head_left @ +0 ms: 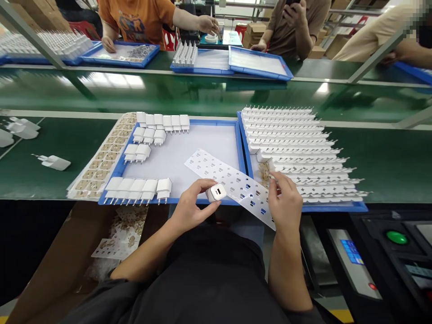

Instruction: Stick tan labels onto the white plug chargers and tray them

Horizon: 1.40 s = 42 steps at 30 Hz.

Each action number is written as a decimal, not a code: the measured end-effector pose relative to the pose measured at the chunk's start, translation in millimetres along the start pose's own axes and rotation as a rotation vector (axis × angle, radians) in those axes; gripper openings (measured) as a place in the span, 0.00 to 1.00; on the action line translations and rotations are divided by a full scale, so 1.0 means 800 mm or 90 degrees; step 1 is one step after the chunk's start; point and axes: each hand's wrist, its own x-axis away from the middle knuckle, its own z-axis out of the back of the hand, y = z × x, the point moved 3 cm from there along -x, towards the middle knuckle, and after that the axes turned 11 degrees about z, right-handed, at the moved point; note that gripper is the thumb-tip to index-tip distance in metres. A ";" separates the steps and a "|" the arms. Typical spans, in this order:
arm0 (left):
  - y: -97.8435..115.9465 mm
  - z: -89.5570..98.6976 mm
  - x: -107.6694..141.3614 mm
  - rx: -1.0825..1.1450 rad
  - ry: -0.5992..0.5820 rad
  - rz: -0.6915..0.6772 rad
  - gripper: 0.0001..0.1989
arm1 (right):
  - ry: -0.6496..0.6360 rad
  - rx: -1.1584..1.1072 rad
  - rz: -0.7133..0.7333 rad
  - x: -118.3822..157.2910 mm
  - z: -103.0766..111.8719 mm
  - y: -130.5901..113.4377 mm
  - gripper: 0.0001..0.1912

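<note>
My left hand [193, 204] grips a white USB charger [216, 193] between thumb and fingers, its port face turned up toward me. Fingers curled together, my right hand [286, 198] is over the near left part of the right tray; what it pinches, if anything, is hidden. Close by its fingertips lies a small heap of tan scraps [264, 173]. A white sheet with cut-outs [232, 182] stretches slantwise between my hands, its lower end past the tray edge. Several white chargers [137, 189] with their pins toward me stand in the left tray [209, 122].
Rows of chargers [283, 139] fill much of the right tray [249, 167]. Left of the trays lie sheets with tan pieces [104, 157] and a loose charger [56, 162]. Below is a cardboard box [64, 252] of scraps. Across the green bench, people sit by blue trays [259, 60].
</note>
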 end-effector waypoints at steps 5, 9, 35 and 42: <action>0.010 0.043 0.001 -0.149 0.048 -0.010 0.17 | -0.034 -0.050 0.045 0.014 -0.004 -0.006 0.15; 0.005 0.095 -0.031 -0.311 0.086 0.015 0.17 | -0.053 -0.048 0.082 0.016 -0.011 0.000 0.15; -0.104 0.145 -0.236 -0.763 -0.011 0.388 0.24 | -0.122 0.091 0.144 0.037 -0.036 0.007 0.18; -0.039 0.091 -0.163 -0.655 -0.141 0.229 0.26 | -0.046 -0.055 0.148 0.023 -0.019 -0.014 0.12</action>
